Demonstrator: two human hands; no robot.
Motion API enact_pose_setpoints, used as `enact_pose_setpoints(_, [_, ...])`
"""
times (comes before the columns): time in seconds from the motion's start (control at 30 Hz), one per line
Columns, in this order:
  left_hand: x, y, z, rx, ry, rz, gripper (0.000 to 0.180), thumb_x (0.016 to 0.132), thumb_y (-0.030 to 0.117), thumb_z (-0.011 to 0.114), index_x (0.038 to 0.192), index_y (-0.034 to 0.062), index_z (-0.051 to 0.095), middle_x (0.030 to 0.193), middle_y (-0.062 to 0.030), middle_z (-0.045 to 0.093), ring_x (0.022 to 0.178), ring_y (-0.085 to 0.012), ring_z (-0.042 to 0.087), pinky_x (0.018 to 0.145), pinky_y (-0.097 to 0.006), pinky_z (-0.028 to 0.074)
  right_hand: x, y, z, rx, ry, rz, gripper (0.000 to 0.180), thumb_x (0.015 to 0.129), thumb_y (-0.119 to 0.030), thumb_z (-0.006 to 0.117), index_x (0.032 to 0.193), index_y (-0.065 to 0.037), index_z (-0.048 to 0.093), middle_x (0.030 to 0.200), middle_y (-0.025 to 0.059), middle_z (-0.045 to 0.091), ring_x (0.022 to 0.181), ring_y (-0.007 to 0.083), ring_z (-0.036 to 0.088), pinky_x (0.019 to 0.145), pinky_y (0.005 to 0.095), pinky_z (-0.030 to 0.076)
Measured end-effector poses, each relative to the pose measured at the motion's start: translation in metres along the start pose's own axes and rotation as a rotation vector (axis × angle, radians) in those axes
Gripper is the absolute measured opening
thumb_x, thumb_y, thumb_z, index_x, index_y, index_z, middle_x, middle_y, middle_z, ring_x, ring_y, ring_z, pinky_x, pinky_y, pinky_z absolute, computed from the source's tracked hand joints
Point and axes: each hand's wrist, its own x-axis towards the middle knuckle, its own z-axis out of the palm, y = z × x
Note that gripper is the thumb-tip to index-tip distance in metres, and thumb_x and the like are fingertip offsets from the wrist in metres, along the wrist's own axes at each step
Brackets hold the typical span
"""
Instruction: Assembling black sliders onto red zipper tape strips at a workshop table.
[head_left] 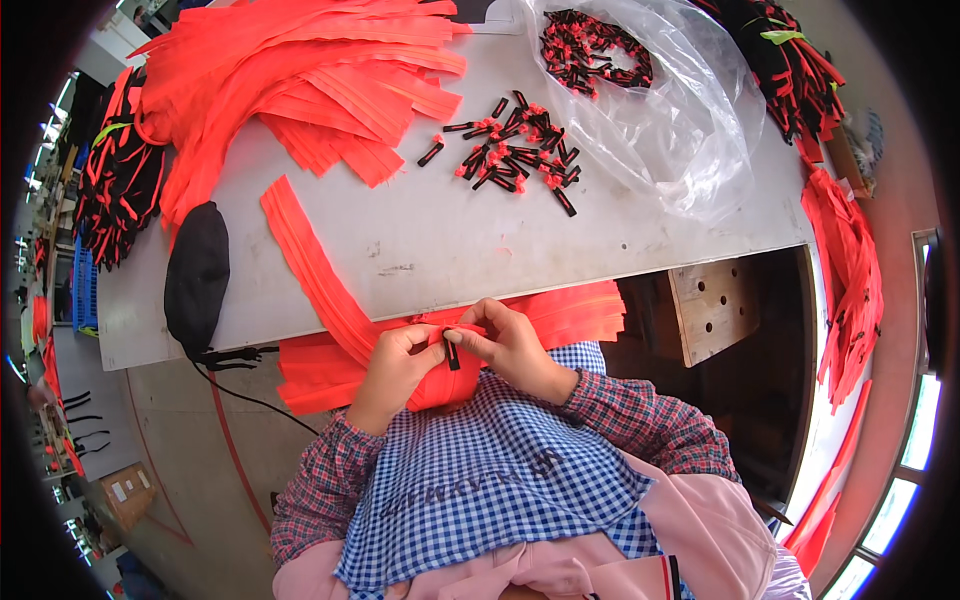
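Observation:
My left hand [402, 368] and my right hand [515, 352] meet over my lap, just below the table's front edge. Both are closed in a pinch. The left fingers grip the end of an orange zipper tape [318, 262], whose other end lies on the table. A zipper slider with a black pull [453, 358] hangs between the two thumbs; the right thumb presses at its top, and the fingers hide the slider body. Beneath my hands, more orange zipper tapes [585, 312] lie across my lap, over a blue checked apron [490, 450].
Loose sliders with black pulls [520, 150] lie on the pale table [440, 235], beside a clear plastic bag [690, 150] holding more. A heap of orange tapes [300, 75] fills the back left. A black cloth-covered object [198, 280] stands at the left edge, and a wooden block [712, 308] under the table.

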Motion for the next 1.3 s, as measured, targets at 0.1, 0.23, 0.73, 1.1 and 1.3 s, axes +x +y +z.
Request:
enact_pose_setpoints(0.1, [0.009,-0.026,0.005,-0.196,0.015,0.002,0.021,0.095,0.002,0.058,0.113,-0.0042,0.068,0.105,-0.0039,0.068,0.092,-0.0093,0.064,0.082,-0.024,0.052,0.007,0.024,0.0,-0.057,0.013,0.134,0.032,0.093,-0.029,0.072,0.097,0.002,0.064,0.075,0.0008,0.062,0.067,0.0061,0.054,0.057,0.0246,0.046])
enact_pose_setpoints(0.23, [0.013,-0.038,0.006,-0.41,0.045,-0.099,0.024,0.096,0.002,0.057,0.117,-0.0051,0.066,0.106,-0.0055,0.068,0.094,-0.0105,0.064,0.082,-0.024,0.053,0.011,0.035,0.001,-0.039,0.013,0.23,0.034,0.094,-0.03,0.071,0.102,0.002,0.066,0.077,0.0015,0.064,0.068,0.0065,0.055,0.058,0.0237,0.046])
enact_pose_setpoints(0.73, [-0.037,0.048,0.016,0.321,0.057,0.479,0.024,0.082,-0.007,0.068,0.105,-0.0013,0.071,0.088,-0.0107,0.069,0.08,-0.0189,0.067,0.069,-0.028,0.053,-0.021,-0.045,-0.014,-0.24,-0.13,-0.593,0.023,0.083,-0.012,0.078,0.102,-0.004,0.067,0.097,0.0082,0.063,0.088,0.0212,0.065,0.072,0.0306,0.054])
enact_pose_setpoints(1.1, [-0.047,0.056,0.018,0.375,0.018,0.502,0.025,0.08,-0.008,0.069,0.103,0.0002,0.072,0.086,-0.0118,0.068,0.076,-0.0202,0.066,0.065,-0.029,0.051,-0.028,-0.065,-0.024,-0.334,-0.264,-0.602,0.024,0.083,-0.013,0.077,0.102,-0.003,0.066,0.095,0.0113,0.062,0.086,0.0273,0.064,0.073,0.0354,0.054])
enact_pose_setpoints(1.3, [-0.047,0.056,0.019,0.369,0.007,0.447,0.025,0.079,-0.008,0.069,0.103,-0.0004,0.072,0.085,-0.0112,0.067,0.075,-0.0182,0.066,0.065,-0.028,0.051,-0.029,-0.062,-0.024,-0.324,-0.27,-0.588,0.022,0.083,-0.011,0.077,0.1,-0.003,0.066,0.093,0.0112,0.061,0.085,0.0273,0.063,0.072,0.0358,0.053])
